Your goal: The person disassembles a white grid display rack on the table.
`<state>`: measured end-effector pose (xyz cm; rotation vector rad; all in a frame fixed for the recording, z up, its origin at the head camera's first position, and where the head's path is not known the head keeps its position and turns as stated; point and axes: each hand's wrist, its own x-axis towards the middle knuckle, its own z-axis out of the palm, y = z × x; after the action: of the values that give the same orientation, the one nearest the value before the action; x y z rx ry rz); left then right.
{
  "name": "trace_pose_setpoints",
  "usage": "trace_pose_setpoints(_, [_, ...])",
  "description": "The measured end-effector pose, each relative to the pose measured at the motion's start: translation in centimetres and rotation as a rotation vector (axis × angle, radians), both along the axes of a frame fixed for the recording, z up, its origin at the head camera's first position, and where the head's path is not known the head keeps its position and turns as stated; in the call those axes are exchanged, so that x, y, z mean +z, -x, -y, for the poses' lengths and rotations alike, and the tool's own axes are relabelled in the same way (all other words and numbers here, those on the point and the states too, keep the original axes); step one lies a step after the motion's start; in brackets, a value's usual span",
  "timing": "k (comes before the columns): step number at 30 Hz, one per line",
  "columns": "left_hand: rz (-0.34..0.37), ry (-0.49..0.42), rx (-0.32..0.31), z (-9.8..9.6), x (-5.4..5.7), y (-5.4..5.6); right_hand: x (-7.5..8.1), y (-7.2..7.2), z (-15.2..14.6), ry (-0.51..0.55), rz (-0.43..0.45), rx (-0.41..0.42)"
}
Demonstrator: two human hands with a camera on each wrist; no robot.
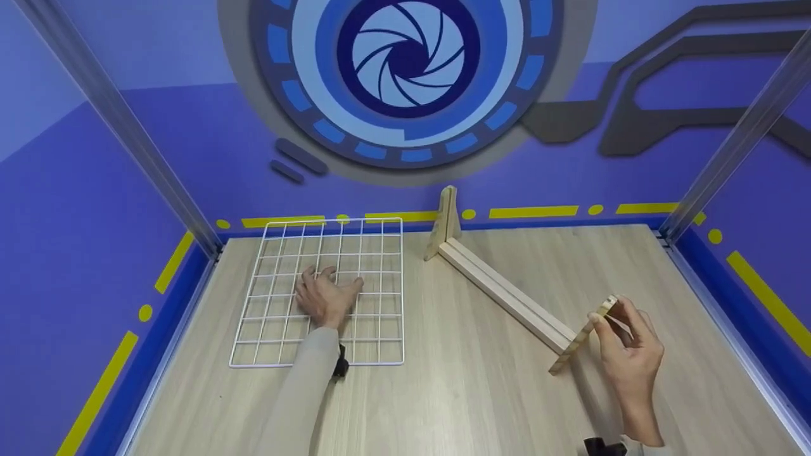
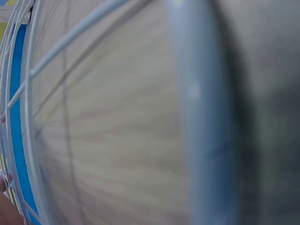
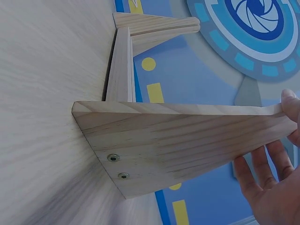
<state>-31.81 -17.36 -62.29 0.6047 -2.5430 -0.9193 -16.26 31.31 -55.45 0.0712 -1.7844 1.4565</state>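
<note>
A white wire grid (image 1: 391,292) is on the left side of the table, its far edge overlapping the back wall in the head view. My left hand (image 1: 325,299) lies over its middle, fingers spread and bent at the wires. In the left wrist view, wires (image 2: 201,112) pass close to the camera, with their shadows on the tabletop beyond. On the right is a wooden stand: a grooved bar (image 1: 507,294) joining two tapered end boards. My right hand (image 1: 633,348) pinches the narrow upper tip of the near end board (image 3: 164,136) between thumb and fingers. Two screws show on that board's outer face.
The far end board (image 1: 447,221) stands near the back wall. Light wood-grain tabletop (image 1: 456,392) runs between grid and stand. Patterned blue-purple walls enclose the table on three sides, with metal posts (image 1: 741,126) at the back corners.
</note>
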Motion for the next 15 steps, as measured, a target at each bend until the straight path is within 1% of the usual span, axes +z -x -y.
trace_pose_setpoints(4, [-0.001,-0.009,-0.006,-0.04,-0.15,-0.08,0.0,0.02,-0.02,0.002,0.0,0.0])
trace_pose_setpoints(10, [-0.015,-0.03,-0.009,-0.09,-0.09,-0.16,0.1,-0.16,0.01,-0.026,0.034,-0.015])
trace_pose_setpoints(15, [-0.002,-0.021,-0.005,-0.22,-0.26,-0.25,0.19,-0.23,0.01,-0.041,0.052,-0.031])
